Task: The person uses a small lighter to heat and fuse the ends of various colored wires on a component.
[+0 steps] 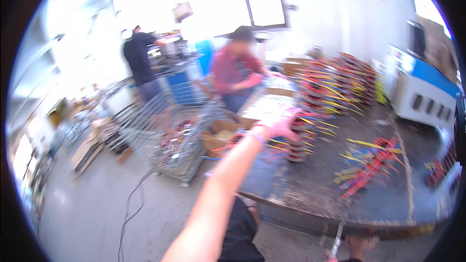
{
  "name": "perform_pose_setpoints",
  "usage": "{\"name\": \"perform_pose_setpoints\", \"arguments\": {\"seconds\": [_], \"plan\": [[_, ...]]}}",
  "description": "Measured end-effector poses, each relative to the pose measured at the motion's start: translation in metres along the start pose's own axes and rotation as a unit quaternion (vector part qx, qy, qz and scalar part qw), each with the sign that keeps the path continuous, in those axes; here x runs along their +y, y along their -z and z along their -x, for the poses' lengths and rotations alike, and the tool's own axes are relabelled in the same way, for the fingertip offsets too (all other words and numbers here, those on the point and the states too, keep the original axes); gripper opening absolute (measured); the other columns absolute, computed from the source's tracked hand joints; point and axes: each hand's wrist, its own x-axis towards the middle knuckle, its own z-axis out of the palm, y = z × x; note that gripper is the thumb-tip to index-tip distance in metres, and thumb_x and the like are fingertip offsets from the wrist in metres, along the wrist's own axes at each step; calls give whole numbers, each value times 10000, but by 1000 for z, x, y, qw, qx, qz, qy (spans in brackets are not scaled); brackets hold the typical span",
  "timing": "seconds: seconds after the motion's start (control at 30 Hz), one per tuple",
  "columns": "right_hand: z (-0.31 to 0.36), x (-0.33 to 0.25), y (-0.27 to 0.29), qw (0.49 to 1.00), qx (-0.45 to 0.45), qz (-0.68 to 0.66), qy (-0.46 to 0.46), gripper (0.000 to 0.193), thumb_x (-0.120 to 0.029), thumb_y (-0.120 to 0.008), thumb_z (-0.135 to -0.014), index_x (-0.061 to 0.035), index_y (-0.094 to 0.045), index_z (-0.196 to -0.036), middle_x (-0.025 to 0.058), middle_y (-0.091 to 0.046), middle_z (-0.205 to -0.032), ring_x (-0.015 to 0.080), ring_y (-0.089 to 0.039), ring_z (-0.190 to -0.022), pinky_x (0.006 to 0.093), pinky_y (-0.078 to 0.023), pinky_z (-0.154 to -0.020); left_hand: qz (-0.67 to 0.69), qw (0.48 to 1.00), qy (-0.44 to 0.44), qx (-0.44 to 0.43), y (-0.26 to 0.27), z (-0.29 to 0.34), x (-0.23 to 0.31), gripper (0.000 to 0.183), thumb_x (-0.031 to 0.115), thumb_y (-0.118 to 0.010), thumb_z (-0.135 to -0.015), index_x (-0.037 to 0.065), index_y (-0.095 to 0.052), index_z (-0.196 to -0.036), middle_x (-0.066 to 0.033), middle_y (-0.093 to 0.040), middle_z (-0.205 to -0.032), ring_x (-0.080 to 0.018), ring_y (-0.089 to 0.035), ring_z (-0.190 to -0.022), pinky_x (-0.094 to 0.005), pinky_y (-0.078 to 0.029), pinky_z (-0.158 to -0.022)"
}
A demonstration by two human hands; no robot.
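Note:
My left arm reaches forward from the lower edge. My left hand (pixel 277 127), in a pink glove, is at the top of a short stack of ring-shaped stators (pixel 296 151) with coloured lead wires. Its thumb and fingers curve around the upper part of this stack; blur hides the exact contact. At the bottom edge, only a small pink bit of what looks like my right hand (pixel 332 259) shows, beside a slim pale rod-like thing (pixel 338 237). Its fingers are hidden. On the dark table (pixel 310 191), a bundle of red pieces with yellow and blue wires (pixel 371 167) lies to the right.
Taller stator stacks (pixel 335 85) stand at the table's back. A white and blue machine (pixel 424 87) is at the right. Left of the table stand a wire cage (pixel 177 157) and a carton (pixel 213 143). One person (pixel 235 70) works across the table; another (pixel 141 60) stands farther back.

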Motion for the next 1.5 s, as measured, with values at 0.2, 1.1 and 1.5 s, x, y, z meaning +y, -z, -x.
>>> {"name": "perform_pose_setpoints", "arguments": {"seconds": [0.2, 1.1, 1.5], "plan": [[-10, 15, 20, 996, -81, -1, 34, 319, -283, -528, -1052, -110, -477, -789, -20, -424, -623, 83, -383, -531, 250, -311, -499, -120, 989, 33, 75, -42, -19, -40, 1074, 451, -883, -546, 144, -433, -1471, -163, -558, -1303, -367, -469, -1274, -476, -309, -1125], [18, -32, 0, 997, 1, 14, 73, 368, -311, -516, -1055, -121, -467, -744, -44, -373, -591, 59, -342, -493, 243, -240, -464, -48, 997, 60, -8, -18, -12, -10, 1161, 464, -873, -614, 230, -275, -1582, -248, -316, -1565, -443, -312, -1431, -494, -262, -1189], [14, -34, -1, 998, 27, 18, 57, 397, -305, -512, -1055, -125, -463, -704, -48, -388, -573, 53, -335, -486, 242, -227, -463, 72, 996, 39, -46, 3, -16, -28, 1201, 433, -898, -650, 127, -219, -1592, -202, -329, -1580, -324, -327, -1460, -400, -269, -1195]]}}
